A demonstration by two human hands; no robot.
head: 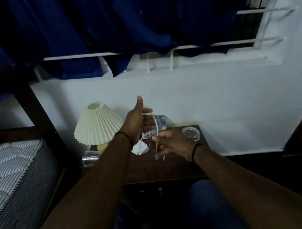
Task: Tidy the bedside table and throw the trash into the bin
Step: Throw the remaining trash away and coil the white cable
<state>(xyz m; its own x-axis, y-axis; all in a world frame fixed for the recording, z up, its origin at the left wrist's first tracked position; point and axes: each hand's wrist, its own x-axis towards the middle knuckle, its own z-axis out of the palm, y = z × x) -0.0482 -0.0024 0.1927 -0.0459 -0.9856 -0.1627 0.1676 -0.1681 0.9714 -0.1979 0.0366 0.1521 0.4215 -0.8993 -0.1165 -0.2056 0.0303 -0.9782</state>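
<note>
Crowding the bedside table [173, 166]: lamp [98, 122], crumpled tissue [139, 148].

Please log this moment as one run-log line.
left hand: holds thin white cable | right hand: pinches same cable | dark wooden bedside table: untidy

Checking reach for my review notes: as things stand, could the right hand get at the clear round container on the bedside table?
Probably yes. The clear round container sits uncovered just beyond the right hand, with nothing between them. But that hand's grip is closed on the white cable, so it would have to let go first.
</note>
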